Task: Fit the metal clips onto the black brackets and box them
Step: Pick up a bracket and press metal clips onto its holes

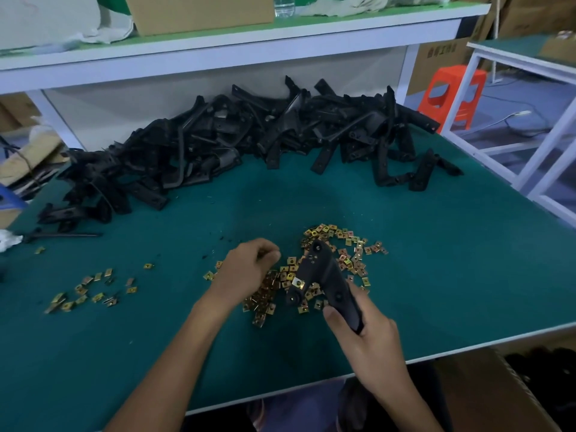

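Observation:
My right hand [364,332] grips a black bracket [324,275] by its lower end and holds it slanted over a heap of gold metal clips [343,254] on the green table. One clip [297,282] sits fitted on a side tab of that bracket. My left hand [249,266] hovers over the left part of the heap with its fingers curled; whether it pinches a clip is hidden. A big pile of black brackets [243,135] lies along the back of the table.
A smaller scatter of clips [90,291] lies at the left. An open cardboard box [505,391] stands below the table's front right edge. A white shelf [218,48] hangs over the back. An orange stool [452,95] and a white frame [530,126] stand to the right.

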Demonstrator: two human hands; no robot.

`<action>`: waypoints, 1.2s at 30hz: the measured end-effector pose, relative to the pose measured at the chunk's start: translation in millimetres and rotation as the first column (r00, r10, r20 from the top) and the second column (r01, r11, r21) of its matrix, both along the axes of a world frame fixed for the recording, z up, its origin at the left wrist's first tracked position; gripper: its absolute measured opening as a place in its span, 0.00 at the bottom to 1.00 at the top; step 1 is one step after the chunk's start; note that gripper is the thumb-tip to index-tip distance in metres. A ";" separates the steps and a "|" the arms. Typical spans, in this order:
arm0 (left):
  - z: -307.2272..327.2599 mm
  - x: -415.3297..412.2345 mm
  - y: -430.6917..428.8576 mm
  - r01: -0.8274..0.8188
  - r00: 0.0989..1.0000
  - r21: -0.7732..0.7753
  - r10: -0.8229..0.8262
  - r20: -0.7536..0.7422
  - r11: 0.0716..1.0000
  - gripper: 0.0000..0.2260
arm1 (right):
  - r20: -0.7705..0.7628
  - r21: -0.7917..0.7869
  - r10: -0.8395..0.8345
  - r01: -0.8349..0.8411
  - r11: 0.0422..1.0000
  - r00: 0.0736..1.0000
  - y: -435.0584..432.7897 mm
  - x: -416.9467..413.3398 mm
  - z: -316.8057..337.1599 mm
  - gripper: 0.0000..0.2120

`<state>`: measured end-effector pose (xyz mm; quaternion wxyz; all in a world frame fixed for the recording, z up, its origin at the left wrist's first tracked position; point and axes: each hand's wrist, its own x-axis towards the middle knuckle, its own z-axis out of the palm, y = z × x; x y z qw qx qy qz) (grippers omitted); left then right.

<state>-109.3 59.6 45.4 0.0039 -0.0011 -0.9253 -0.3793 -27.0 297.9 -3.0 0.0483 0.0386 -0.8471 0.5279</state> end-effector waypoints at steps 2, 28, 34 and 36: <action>5.5 1.4 -1.4 -0.024 1.000 0.069 0.023 0.010 0.997 0.08 | 0.010 -0.006 0.001 -0.001 1.000 1.000 0.3 -0.1 -1.2 0.25; -2.9 -23.4 31.1 0.076 0.992 -0.264 -0.045 0.122 0.962 0.04 | -0.025 -0.026 0.017 -0.017 1.000 1.000 -2.3 0.9 2.2 0.21; 7.3 -14.7 8.8 -0.043 0.999 0.115 0.042 0.009 0.992 0.09 | -0.034 -0.019 0.020 -0.021 1.000 0.999 -1.4 0.8 0.3 0.20; 13.0 -13.1 4.0 -0.074 0.997 0.251 0.066 0.040 0.965 0.09 | -0.039 -0.013 0.018 -0.019 1.000 0.999 -1.2 0.9 -0.2 0.20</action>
